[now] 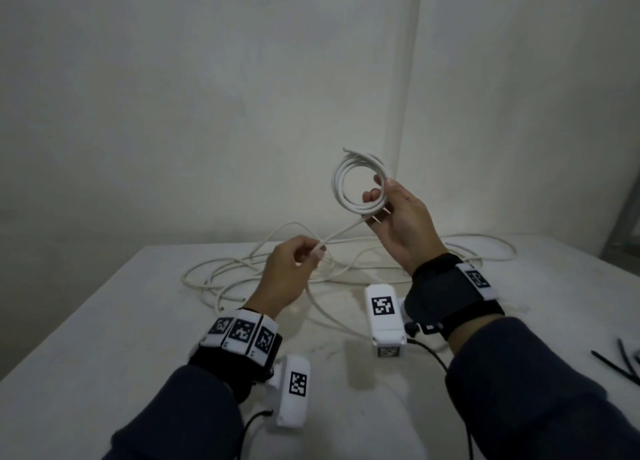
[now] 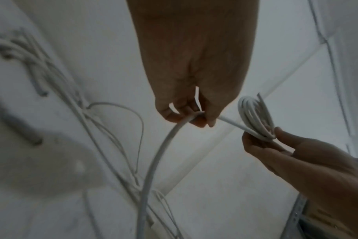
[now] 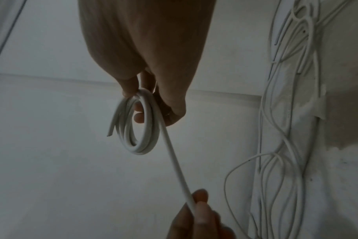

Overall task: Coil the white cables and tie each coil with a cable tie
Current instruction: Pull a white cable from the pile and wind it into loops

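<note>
While the right hand (image 1: 398, 224) holds a small coil (image 1: 358, 186) up at centre-right of the head view, thumb and fingers curled round its right edge, the left hand (image 1: 291, 272) at lower centre pinches the trailing run of white cable (image 1: 341, 231) between thumb and fingertips (image 2: 212, 119). That run stretches taut between the two hands. A cut end sticks out at the top of the coil. Loose cable (image 1: 242, 269) lies tangled on the table (image 1: 104, 338), mid-frame, behind the hands. Black cable ties (image 1: 620, 359) lie at the right edge of the frame, untouched.

Judgement: cable looks light, round, smooth-jacketed, moderately stiff; the loops hold a round shape yet likely spring open if the pinch loosens. Best hold is where all turns overlap, as the right hand grips now, so no turn slips free. Feeding hand should let the cable slide through a light pinch, not clamp hard. Tangle on the table may snag when pulled. Coil is only a few turns; most of the length is uncoiled, tie not yet on.
</note>
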Available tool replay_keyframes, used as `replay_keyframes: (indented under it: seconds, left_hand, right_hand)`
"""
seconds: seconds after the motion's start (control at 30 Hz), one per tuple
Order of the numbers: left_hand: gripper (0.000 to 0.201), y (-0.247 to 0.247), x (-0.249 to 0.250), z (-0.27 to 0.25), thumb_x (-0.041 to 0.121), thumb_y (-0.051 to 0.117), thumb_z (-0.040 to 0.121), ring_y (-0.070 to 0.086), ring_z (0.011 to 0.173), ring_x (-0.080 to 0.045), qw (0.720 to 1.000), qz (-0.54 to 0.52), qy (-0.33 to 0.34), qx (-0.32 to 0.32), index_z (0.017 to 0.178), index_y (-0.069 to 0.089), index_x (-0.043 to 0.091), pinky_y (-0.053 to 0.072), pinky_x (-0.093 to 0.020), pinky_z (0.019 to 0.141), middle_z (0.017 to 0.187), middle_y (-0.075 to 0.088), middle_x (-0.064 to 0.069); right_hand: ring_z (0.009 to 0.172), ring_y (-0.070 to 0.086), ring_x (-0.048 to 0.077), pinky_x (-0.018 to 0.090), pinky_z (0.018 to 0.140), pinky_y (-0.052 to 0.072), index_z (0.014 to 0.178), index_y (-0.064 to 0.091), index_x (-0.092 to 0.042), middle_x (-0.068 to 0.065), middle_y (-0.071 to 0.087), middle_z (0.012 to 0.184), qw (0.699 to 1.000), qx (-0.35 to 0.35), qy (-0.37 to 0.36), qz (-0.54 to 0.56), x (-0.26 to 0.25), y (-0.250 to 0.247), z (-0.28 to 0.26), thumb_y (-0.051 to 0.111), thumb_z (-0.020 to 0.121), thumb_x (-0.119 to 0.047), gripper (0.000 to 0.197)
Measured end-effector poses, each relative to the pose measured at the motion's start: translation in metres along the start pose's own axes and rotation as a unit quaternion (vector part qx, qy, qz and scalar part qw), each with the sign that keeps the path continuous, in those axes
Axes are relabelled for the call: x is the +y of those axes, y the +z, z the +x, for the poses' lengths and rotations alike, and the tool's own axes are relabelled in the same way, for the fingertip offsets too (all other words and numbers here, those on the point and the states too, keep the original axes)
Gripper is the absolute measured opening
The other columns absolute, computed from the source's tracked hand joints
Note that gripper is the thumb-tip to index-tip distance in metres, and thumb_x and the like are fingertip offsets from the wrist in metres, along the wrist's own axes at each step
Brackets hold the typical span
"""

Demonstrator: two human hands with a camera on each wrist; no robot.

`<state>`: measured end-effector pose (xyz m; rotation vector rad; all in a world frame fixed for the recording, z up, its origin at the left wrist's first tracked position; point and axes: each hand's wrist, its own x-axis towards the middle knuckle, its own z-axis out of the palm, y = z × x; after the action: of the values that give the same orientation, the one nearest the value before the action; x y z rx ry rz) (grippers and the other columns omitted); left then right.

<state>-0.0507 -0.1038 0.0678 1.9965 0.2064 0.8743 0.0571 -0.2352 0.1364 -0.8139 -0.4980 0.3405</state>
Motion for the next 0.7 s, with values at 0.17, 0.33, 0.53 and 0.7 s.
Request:
replay_keyframes:
  seconds: [0.17,0.33,0.53,0.7]
  left_hand:
    - [0.024,-0.013,0.01,0.005,0.044,0.057,0.091,0.054,0.08,-0.022,0.959,0.266,0.029,0.097,0.09,0.069,0.023,0.039,-0.029,0.065,0.08,0.053,-0.002]
    - [0.033,-0.014,0.014,0.007,0.046,0.054,0.091,0.066,0.077,-0.027,0.958,0.243,-0.038,0.144,0.082,0.066,0.017,0.052,-0.034,0.069,0.08,0.071,-0.003]
    - [0.026,-0.014,0.018,0.015,0.016,0.053,0.093,0.065,0.08,-0.022,0.946,-0.191,-0.201,0.167,0.118,0.046,0.011,0.056,-0.039,0.083,0.101,0.064,-0.011]
    - [0.065,-0.018,0.012,0.013,-0.012,0.044,0.093,0.062,0.094,-0.029,0.851,-0.442,-0.254,0.124,0.145,0.008,0.005,0.05,-0.047,0.088,0.121,0.052,-0.028]
  right_hand:
    - [0.068,0.059,0.012,0.031,0.078,0.049,0.101,0.062,-0.008,0.002,0.055,0.071,1.0,0.012,-0.001,-0.002,0.002,-0.007,-0.002,0.046,0.101,-0.019,0.019]
    - [0.067,0.059,0.012,0.033,0.082,0.05,0.103,0.061,-0.008,0.002,0.054,0.071,1.0,0.014,0.014,0.003,0.009,-0.008,-0.009,0.046,0.101,-0.018,0.018]
    - [0.068,0.056,0.013,0.031,0.08,0.049,0.101,0.061,-0.009,0.002,0.053,0.072,0.998,0.024,0.045,-0.035,0.032,-0.015,-0.021,0.044,0.102,-0.019,0.02]
    - [0.07,0.053,0.015,0.029,0.075,0.049,0.097,0.061,-0.008,0.005,0.052,0.072,0.994,0.04,0.08,-0.063,0.055,-0.027,-0.031,0.045,0.102,-0.019,0.02]
